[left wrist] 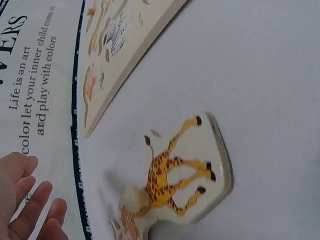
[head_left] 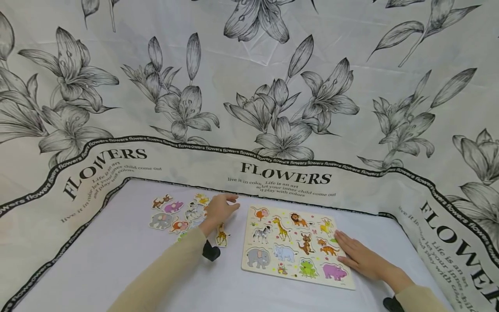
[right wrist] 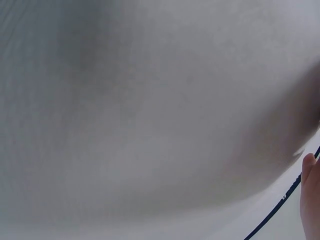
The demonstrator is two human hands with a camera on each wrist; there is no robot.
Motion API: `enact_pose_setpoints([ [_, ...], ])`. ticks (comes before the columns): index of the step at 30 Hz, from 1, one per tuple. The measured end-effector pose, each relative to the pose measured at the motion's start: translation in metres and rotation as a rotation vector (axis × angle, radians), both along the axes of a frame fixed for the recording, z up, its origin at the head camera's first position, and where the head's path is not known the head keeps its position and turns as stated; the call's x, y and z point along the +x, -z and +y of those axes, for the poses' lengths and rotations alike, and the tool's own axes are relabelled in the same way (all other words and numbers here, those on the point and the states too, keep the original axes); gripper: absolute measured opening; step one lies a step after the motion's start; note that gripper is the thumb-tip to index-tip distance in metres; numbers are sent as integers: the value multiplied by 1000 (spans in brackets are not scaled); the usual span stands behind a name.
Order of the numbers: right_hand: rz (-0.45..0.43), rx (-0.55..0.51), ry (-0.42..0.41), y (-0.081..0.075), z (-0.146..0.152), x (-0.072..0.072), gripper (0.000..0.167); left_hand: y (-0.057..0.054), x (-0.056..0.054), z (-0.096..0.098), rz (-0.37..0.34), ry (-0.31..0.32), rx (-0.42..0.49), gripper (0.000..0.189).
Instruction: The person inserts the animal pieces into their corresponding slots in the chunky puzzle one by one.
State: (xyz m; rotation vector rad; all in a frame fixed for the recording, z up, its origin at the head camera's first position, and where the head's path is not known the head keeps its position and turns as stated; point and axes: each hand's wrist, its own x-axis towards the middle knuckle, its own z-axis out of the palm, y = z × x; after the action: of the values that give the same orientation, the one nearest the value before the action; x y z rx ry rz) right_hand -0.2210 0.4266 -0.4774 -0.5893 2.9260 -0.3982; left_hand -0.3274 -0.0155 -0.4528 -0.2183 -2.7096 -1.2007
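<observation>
1. While your left hand hovers beside the loose giraffe piece, its fingers are slightly bent and spread, holding nothing visible.
2. Your right hand has its fingers extended, their tips touching the right edge of the animal board.
3. The giraffe piece lies flat on the white cloth, left of the board.
4. Farther left, the elephant piece and purple hippo piece lie near each other.
</observation>
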Motion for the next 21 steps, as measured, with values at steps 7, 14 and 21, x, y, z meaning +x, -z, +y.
enact_pose_setpoints([
  [7,18,5,-13,-1,1,2,71,4,-10,-28,19,-47,26,29],
  [14,66,20,-48,1,1,5,68,10,-16,-56,-19,-111,85,32],
  [21,71,16,-50,2,-1,3,68,15,-20,-80,-16,-105,149,33],
])
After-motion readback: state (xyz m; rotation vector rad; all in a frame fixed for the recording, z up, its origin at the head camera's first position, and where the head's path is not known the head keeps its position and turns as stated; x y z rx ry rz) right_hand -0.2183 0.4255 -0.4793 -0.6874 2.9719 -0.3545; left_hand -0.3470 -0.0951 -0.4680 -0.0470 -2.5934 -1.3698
